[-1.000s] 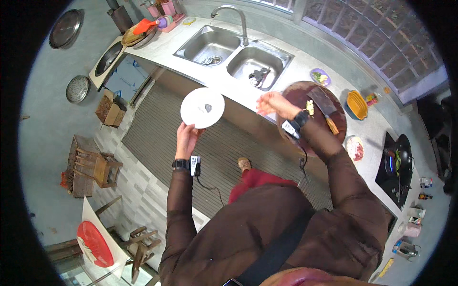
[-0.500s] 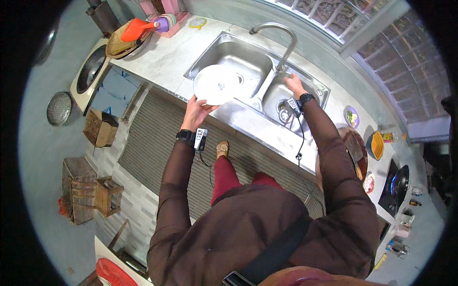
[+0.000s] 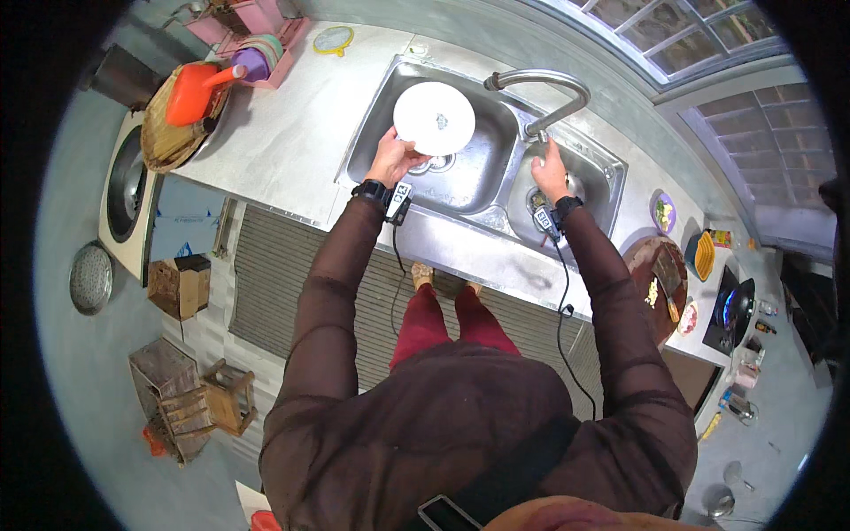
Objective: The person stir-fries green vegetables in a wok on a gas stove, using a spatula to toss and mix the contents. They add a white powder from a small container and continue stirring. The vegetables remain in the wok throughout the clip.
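A: Entry one, the piece in hand?

B: Round white plate, one, small grey mark at centre. Location: raised over the left basin of a stainless-steel double sink. Mark may be print or residue; cannot tell.

A: Held how?

B: By the left hand, fingers grasping the near rim.

A: Right hand?

B: Right hand: at the foot of the tall curved metal faucet, above the right basin. Fingertips appear to touch the handle; whether they are clenched around it, cannot tell.

A: Progress, done column?

B: Plate brought over the basin, a hand at the faucet. Elsewhere on the pale stone tabletop: small pale chopped pieces on a round brown wooden chopping board, beside a broad-bladed cleaver with wooden handle. Also a purple dish of cut food and a small plate of reddish meat. Black wok, blue flame showing beside it.

A: Outstanding column?

B: No stream discernible at the spout. Plate not set down. By my judgement, work at the sink is barely begun; the chopped lots remain outside the wok.
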The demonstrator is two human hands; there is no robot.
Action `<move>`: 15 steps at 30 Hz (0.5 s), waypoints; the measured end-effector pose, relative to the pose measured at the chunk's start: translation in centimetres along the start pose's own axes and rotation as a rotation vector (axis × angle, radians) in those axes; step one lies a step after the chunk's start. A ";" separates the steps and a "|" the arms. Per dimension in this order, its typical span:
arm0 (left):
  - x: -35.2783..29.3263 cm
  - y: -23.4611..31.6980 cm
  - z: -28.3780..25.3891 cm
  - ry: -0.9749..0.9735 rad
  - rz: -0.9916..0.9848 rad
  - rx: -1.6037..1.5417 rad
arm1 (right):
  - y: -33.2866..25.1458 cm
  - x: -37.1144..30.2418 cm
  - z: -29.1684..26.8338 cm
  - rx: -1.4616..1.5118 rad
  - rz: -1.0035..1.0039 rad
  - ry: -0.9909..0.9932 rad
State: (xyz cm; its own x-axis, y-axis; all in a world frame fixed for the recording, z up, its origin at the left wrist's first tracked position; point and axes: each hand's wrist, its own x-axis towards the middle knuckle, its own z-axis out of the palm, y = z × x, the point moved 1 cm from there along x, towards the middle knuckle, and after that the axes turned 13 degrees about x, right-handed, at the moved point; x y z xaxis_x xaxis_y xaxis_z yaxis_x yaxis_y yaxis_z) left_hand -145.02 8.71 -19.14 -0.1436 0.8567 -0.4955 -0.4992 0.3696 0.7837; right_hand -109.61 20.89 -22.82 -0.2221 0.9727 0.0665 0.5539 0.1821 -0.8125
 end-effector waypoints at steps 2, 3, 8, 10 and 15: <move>1.9 0.2 0.0 -0.029 -0.044 0.005 | -0.8 -0.8 0.3 -0.034 0.005 0.002; 2.7 0.2 0.0 -0.034 -0.071 0.009 | -1.2 -1.1 0.4 -0.048 0.012 -0.015; 5.9 0.0 -0.4 -0.122 -0.141 0.002 | -2.8 -2.3 1.7 -0.127 -0.086 -0.100; 6.8 -0.1 -0.5 -0.165 -0.147 -0.028 | -3.1 -2.5 2.2 -0.119 -0.037 -0.119; 8.4 -0.6 -0.9 -0.193 -0.235 -0.038 | -3.8 -2.1 2.5 -0.158 -0.064 -0.107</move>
State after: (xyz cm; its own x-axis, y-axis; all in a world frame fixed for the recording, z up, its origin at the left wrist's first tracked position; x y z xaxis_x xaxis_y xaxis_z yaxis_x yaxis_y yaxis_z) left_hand -146.68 15.37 -24.07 0.1433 0.8031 -0.5783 -0.5317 0.5553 0.6395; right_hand -113.25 17.77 -21.31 -0.3401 0.9392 0.0463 0.6530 0.2713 -0.7071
